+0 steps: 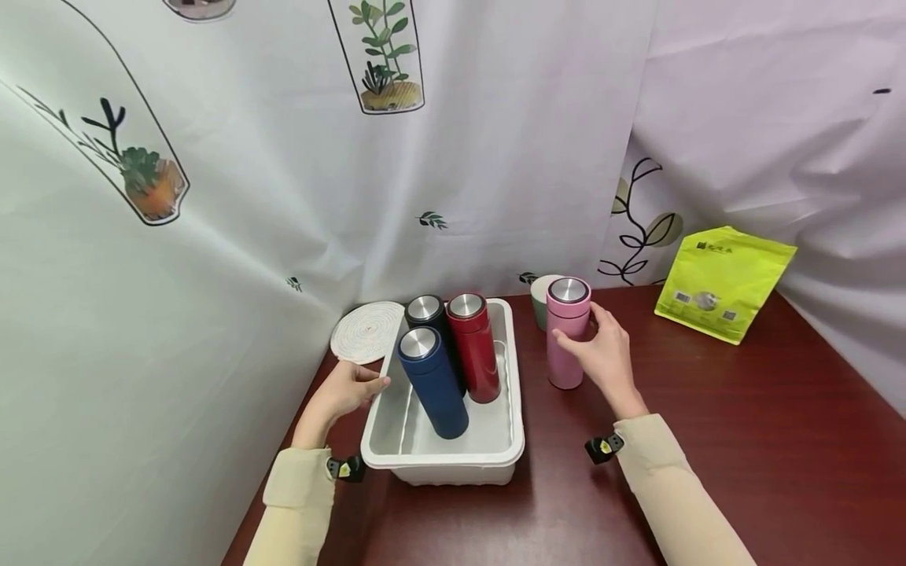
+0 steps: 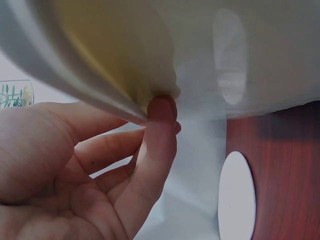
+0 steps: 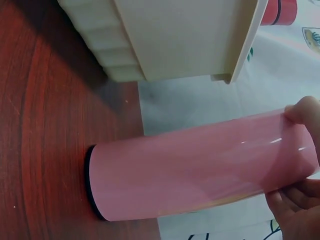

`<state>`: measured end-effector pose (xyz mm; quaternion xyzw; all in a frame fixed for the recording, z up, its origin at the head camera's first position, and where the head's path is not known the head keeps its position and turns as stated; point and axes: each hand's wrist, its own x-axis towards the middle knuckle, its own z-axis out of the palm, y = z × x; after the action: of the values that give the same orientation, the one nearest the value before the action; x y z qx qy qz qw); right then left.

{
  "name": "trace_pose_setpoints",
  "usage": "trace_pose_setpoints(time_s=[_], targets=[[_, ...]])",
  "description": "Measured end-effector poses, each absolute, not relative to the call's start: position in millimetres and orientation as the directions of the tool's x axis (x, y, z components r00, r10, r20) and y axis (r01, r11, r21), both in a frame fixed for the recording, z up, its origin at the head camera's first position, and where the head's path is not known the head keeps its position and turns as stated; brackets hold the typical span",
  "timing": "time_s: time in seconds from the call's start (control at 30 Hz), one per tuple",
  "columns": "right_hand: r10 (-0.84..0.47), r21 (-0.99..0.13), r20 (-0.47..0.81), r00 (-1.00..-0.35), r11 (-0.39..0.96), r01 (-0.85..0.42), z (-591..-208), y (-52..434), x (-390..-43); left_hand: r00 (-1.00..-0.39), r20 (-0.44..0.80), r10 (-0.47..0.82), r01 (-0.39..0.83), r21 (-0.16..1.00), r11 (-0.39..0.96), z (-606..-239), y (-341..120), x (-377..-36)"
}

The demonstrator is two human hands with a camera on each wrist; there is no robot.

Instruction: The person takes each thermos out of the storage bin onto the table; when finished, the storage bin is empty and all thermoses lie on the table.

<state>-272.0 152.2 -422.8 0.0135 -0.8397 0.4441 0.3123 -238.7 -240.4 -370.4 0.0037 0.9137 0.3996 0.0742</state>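
My right hand (image 1: 603,351) grips the upper part of a pink thermos bottle (image 1: 565,358), thumb on one side and fingers on the other. The bottle stands upright, its dark base right at the tabletop in the right wrist view. A white plastic basin (image 1: 460,458) sits to its left, its left rim pinched between the thumb and fingers of my left hand (image 1: 348,391). Inside the basin are three more steel-lidded thermos bottles: a blue one (image 1: 436,393) leaning in front, a red one (image 1: 477,358) on the right, and a black one (image 1: 425,310) partly hidden behind the blue.
A round white woven mat (image 1: 364,332) lies behind the basin at the left. Behind the pink bottle is a partly hidden green cup (image 1: 539,308). A yellow-green pouch (image 1: 723,284) leans on the patterned curtain (image 1: 510,157) at the back right of the dark red table (image 1: 764,440).
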Motion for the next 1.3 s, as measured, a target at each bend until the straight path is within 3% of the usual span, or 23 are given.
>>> trace_pose_setpoints(time_s=[0.27, 0.67, 1.3], targets=[[0.290, -0.805, 0.483, -0.826, 0.517, -0.290, -423, 158, -268, -0.990, -0.132, 0.054, -0.064, 0.749, 0.660, -371, -242, -237], [0.470, -0.842, 0.530, -0.705, 0.386, -0.376, -411, 165, -250, -0.990, -0.130, 0.061, -0.058, 0.752, 0.657, -372, -242, -237], [0.464, -0.821, 0.571, -0.677, 0.332, -0.465, -409, 166, -233, -0.990, -0.124, 0.065, -0.045, 0.721, 0.691, -370, -242, -240]])
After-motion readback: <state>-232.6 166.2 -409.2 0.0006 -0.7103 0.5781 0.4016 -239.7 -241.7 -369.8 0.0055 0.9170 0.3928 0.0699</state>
